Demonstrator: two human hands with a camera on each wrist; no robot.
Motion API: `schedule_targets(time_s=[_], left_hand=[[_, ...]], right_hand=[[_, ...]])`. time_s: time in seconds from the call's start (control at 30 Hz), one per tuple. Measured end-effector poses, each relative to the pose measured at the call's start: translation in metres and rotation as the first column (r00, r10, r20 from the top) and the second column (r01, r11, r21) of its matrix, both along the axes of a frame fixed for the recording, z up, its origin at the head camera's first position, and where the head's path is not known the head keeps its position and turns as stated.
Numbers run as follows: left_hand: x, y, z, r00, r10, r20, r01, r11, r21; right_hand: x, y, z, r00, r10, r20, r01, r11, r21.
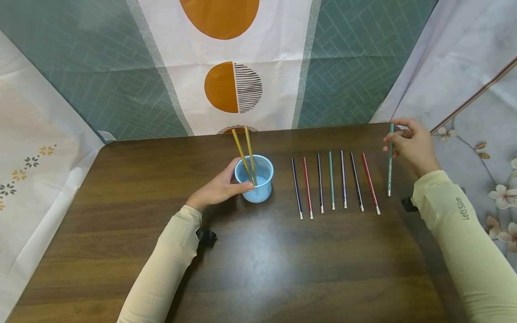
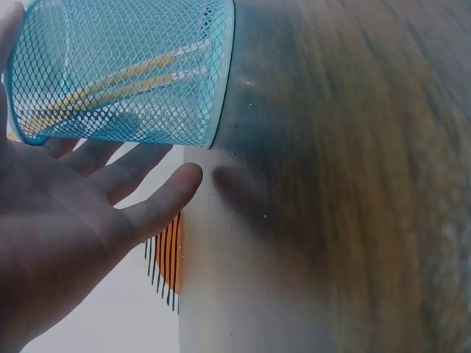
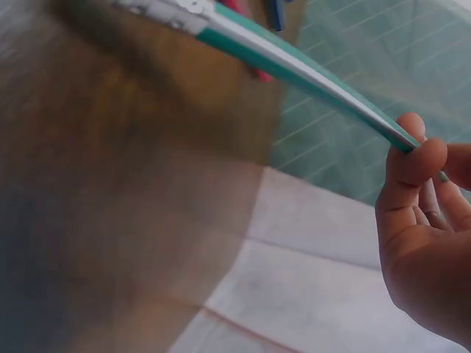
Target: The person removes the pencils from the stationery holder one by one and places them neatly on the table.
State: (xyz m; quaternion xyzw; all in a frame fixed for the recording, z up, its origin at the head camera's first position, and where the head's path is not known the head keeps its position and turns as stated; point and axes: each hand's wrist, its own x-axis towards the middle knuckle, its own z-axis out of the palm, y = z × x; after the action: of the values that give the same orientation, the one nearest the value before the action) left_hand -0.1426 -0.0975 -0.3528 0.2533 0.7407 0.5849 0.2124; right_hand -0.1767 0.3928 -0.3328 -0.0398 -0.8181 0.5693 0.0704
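Observation:
A light-blue mesh pencil cup (image 1: 258, 194) stands on the table, with two yellow pencils (image 1: 249, 150) leaning inside it. My left hand (image 1: 218, 187) grips the cup from its left side, thumb at the near rim. In the left wrist view, the other fingers lie along the mesh. At the table's right end, my right hand (image 1: 413, 146) pinches a green pencil (image 1: 390, 172) between thumb and fingertips. The right wrist view shows this green pencil (image 3: 309, 84) with its metal eraser end pointing away from the hand.
Between the cup and the right hand lies a spaced row of several pencils: dark blue (image 1: 297, 188), red (image 1: 308, 188), another green (image 1: 331, 179) and more. Patterned cloth (image 1: 343, 67) hangs behind the brown wooden table (image 1: 258, 269), and pale cloth (image 1: 32, 134) hangs at both sides.

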Motion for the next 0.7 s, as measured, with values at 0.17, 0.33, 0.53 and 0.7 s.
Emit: schedule_targets(time_s=[0.17, 0.33, 0.53, 0.7], left_hand=[[0.000, 0.001, 0.000, 1.000, -0.005, 0.003, 0.005, 1.000, -0.006], [0.001, 0.000, -0.002, 1.000, 0.005, 0.008, -0.005, 1.000, -0.010], [0.002, 0.001, 0.000, 1.000, -0.002, 0.009, 0.002, 1.000, -0.012], [0.002, -0.001, 0.001, 1.000, 0.004, -0.001, -0.004, 1.000, -0.022]], right_hand=[[0.000, 0.009, -0.013, 1.000, 0.003, 0.025, -0.005, 0.997, 0.079], [-0.004, 0.015, -0.021, 0.999, -0.002, 0.044, -0.007, 0.981, 0.196], [-0.007, 0.022, -0.026, 0.992, 0.010, 0.126, -0.052, 0.938, 0.342], [-0.014, 0.023, -0.031, 0.971, 0.090, 0.222, -0.166, 0.922, 0.350]])
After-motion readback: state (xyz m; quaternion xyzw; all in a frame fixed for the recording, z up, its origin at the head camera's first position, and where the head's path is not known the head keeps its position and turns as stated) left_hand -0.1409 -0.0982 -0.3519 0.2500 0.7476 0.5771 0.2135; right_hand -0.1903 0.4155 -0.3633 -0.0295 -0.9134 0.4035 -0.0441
